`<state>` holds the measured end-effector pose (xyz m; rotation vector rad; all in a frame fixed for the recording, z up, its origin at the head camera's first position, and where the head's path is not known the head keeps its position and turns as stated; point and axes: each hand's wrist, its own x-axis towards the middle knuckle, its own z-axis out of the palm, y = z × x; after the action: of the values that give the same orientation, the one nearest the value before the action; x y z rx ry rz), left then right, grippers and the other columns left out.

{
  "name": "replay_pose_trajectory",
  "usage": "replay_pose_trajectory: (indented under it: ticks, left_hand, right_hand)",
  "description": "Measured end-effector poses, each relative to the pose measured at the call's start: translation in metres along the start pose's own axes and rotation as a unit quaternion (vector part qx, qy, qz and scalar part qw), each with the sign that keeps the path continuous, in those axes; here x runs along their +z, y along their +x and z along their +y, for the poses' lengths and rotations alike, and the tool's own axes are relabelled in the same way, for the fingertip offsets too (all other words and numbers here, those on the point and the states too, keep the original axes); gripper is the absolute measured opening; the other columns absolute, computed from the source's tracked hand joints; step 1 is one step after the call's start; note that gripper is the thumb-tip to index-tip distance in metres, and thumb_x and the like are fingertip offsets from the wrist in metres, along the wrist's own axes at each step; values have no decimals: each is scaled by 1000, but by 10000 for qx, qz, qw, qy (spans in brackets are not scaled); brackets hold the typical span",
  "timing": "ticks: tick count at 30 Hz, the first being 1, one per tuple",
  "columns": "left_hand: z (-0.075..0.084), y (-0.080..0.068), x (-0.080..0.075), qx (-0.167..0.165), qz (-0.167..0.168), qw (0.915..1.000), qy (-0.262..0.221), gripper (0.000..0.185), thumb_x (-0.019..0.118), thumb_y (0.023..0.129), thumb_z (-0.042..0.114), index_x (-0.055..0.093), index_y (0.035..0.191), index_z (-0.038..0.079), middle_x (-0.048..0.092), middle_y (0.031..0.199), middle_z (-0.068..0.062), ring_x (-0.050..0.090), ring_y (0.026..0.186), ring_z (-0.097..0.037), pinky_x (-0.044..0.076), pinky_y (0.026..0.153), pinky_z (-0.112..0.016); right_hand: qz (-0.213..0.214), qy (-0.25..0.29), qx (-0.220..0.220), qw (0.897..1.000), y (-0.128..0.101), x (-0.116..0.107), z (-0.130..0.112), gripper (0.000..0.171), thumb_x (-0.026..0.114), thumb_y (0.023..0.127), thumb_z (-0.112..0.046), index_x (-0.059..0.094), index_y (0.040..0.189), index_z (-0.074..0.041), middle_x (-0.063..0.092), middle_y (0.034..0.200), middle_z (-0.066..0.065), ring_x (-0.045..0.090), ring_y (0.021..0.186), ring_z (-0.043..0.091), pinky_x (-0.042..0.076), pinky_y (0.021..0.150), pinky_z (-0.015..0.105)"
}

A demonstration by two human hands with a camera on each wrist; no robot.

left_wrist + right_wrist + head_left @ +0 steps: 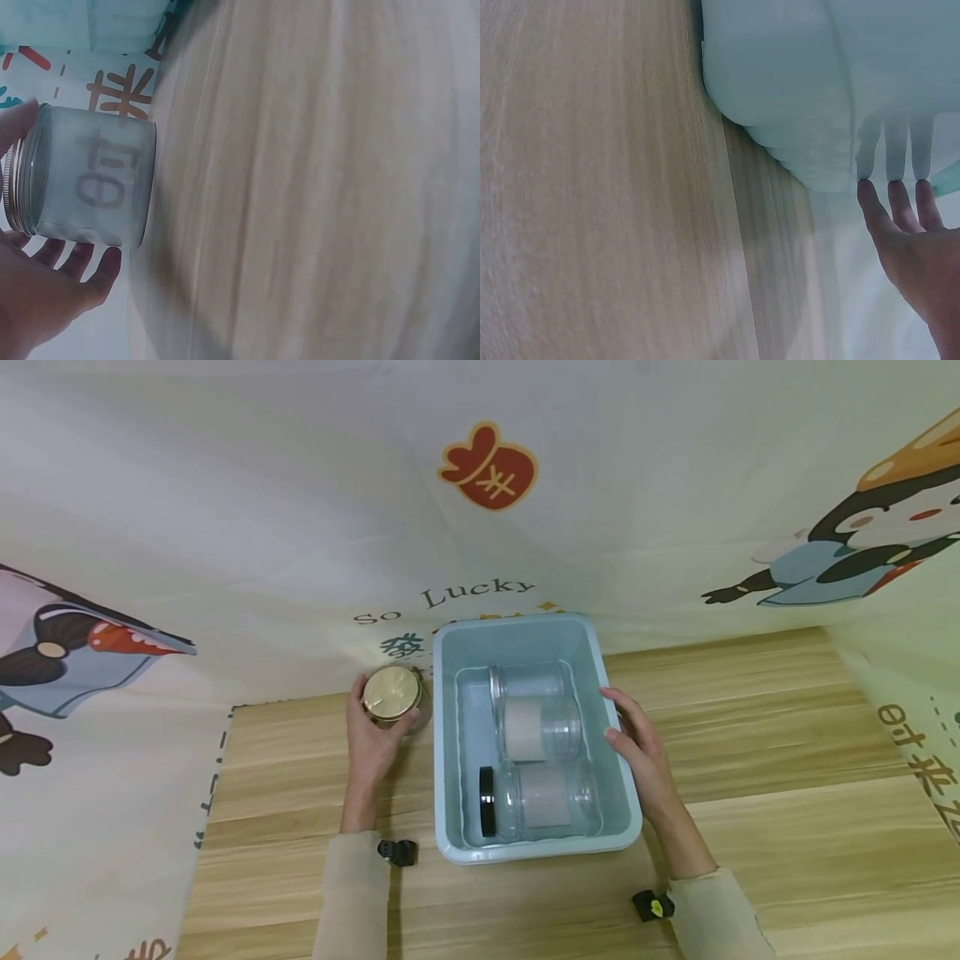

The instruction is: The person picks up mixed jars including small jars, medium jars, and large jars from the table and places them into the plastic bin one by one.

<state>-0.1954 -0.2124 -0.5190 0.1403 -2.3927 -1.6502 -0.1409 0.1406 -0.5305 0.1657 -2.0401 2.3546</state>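
Your left hand (372, 737) grips the gold-lidded jar (392, 694) at the tub's (525, 631) nine o'clock, your right hand (636, 745) flat on its wall, so a careless lift could tip it.

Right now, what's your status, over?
Left hand grips gold-lidded jar beside bin. Right hand flat against bin's side. Three jars lie inside; nothing blocking.

A wooden table (787, 760) stands before a cartoon-printed cloth backdrop (300, 485).
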Motion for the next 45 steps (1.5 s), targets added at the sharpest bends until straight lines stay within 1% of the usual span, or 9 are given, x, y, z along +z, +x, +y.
replay_pose_trajectory:
  ticks: [7,10,15,25,31,32,37,39,45]
  left_hand:
    - [-39,9,4,2,127,9999,37,95,84,77,4,26,152,-1,34,149,-22,33,140,-32,24,117,-42]
    - [-44,10,4,5,146,9999,54,93,84,78,7,27,152,1,35,149,-19,35,139,-28,26,116,-40]
    - [-45,9,3,70,180,9998,-6,90,83,79,7,29,151,0,37,149,-18,36,139,-28,28,115,-42]
    - [-45,7,5,-20,513,9987,-70,87,85,77,10,36,149,5,44,145,-13,40,135,-24,32,112,-41]
    - [-44,6,6,20,568,9984,-80,86,85,77,10,37,148,4,45,144,-13,41,134,-22,32,112,-39]
    - [-39,4,5,11,550,9984,-107,86,85,77,8,37,148,2,45,144,-15,41,135,-24,32,112,-40]
    - [-37,4,5,23,534,9984,-174,87,85,77,8,36,148,2,44,144,-15,41,134,-25,33,111,-42]
    - [-42,5,5,42,553,9983,-186,88,86,76,10,37,149,4,44,144,-14,41,133,-23,34,110,-42]
    - [-39,3,4,122,619,9976,-275,88,87,75,11,39,149,9,45,144,-11,42,131,-22,37,106,-45]
  right_hand:
    - [-42,100,-17,9999,0,0,2,46,47,101,-6,44,147,-9,43,145,12,51,118,26,53,83,30]
    - [-65,107,-5,9999,0,0,2,46,47,101,-7,44,147,-10,43,146,12,50,118,27,53,84,30]
    - [-77,74,31,9999,0,0,2,46,47,101,-7,45,147,-11,43,146,11,49,119,28,52,85,31]
    - [-88,33,-27,10000,1,0,2,46,47,100,-7,45,147,-11,43,146,14,50,117,28,53,83,31]
    - [-76,28,69,9999,0,0,1,47,47,100,-8,45,147,-12,42,145,14,50,115,27,53,82,31]
    - [-77,25,72,9999,0,0,1,46,47,101,-8,45,147,-12,42,145,14,50,115,27,53,82,31]
    - [-82,38,75,9999,0,0,1,47,47,100,-7,44,147,-12,43,146,14,50,116,28,54,82,31]
    - [-85,45,64,9999,0,0,1,47,47,100,-7,45,147,-12,43,146,14,50,116,29,54,82,32]
    - [-79,9,18,10000,1,1,1,47,48,100,-6,45,146,-11,43,146,13,50,119,30,53,84,31]
